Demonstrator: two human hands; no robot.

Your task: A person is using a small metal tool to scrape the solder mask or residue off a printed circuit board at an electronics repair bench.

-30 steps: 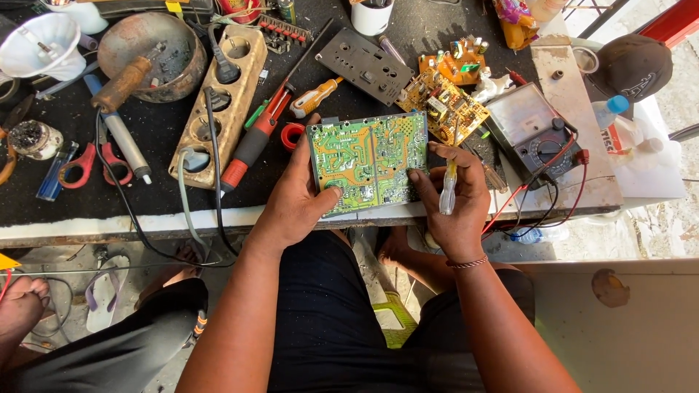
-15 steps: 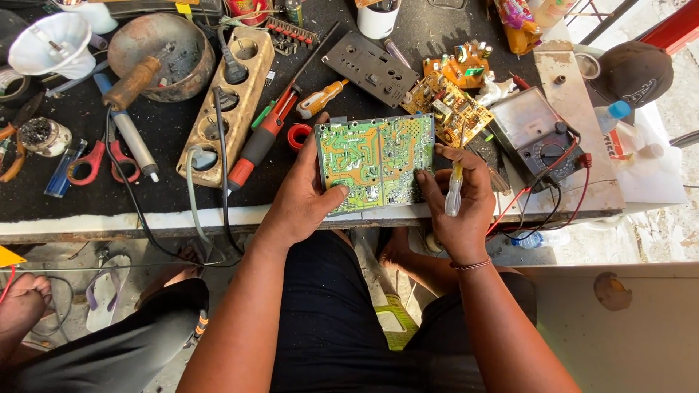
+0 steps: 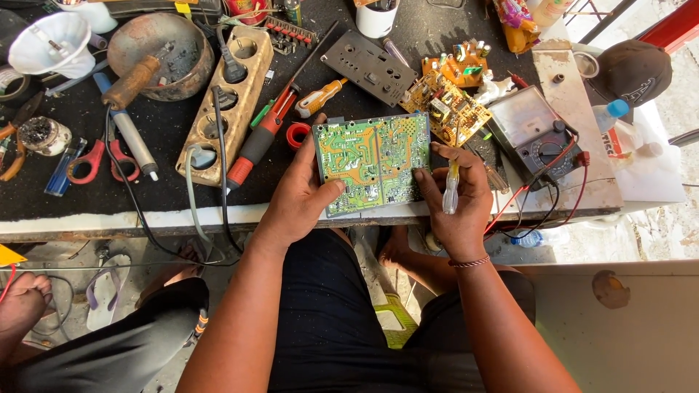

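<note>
A green circuit board (image 3: 373, 161) with its solder side up is held over the front edge of the black workbench (image 3: 167, 185). My left hand (image 3: 300, 196) grips its left edge, thumb on top. My right hand (image 3: 459, 196) steadies the board's right edge with its fingertips. That same hand also holds a small clear-handled screwdriver (image 3: 451, 188), upright in the palm.
Behind the board lie a red-handled screwdriver (image 3: 256, 142), an orange-handled one (image 3: 319, 98), a red tape ring (image 3: 297, 135), yellow circuit boards (image 3: 448, 109) and a multimeter (image 3: 537, 138) with red leads. To the left are a wooden socket strip (image 3: 227, 102), scissors (image 3: 93, 156) and a soldering iron (image 3: 131, 84).
The board and both hands sit slightly higher and more to the right in the view. The grip on the board and screwdriver is unchanged.
</note>
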